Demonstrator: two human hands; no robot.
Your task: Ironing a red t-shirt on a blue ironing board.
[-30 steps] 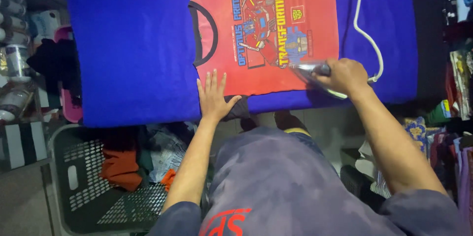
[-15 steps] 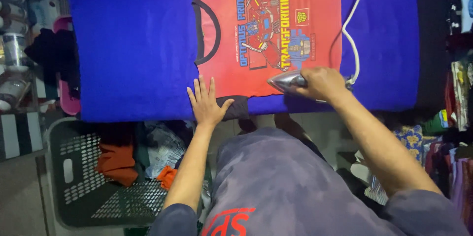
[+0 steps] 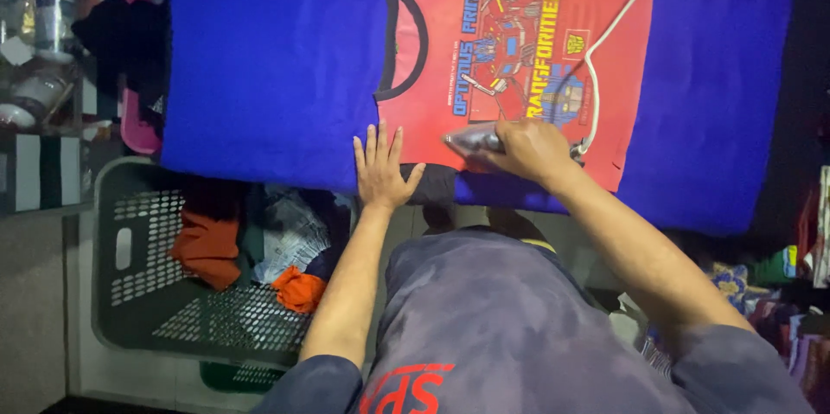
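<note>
Right hand [image 3: 529, 148] grips the iron [image 3: 474, 139] on the red T-shirt [image 3: 519, 51]; left hand [image 3: 380, 170], open and flat, lies just left of it and risks a burn.

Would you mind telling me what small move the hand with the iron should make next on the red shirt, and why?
Probably slide the iron on toward the collar. The right hand holds it on the red shirt near the lower edge, its tip pointing at the collar side, and the left hand lies flat at that edge, pinning the cloth on the blue cover. Cloth ahead looks unpressed, though I cannot be sure.
</note>
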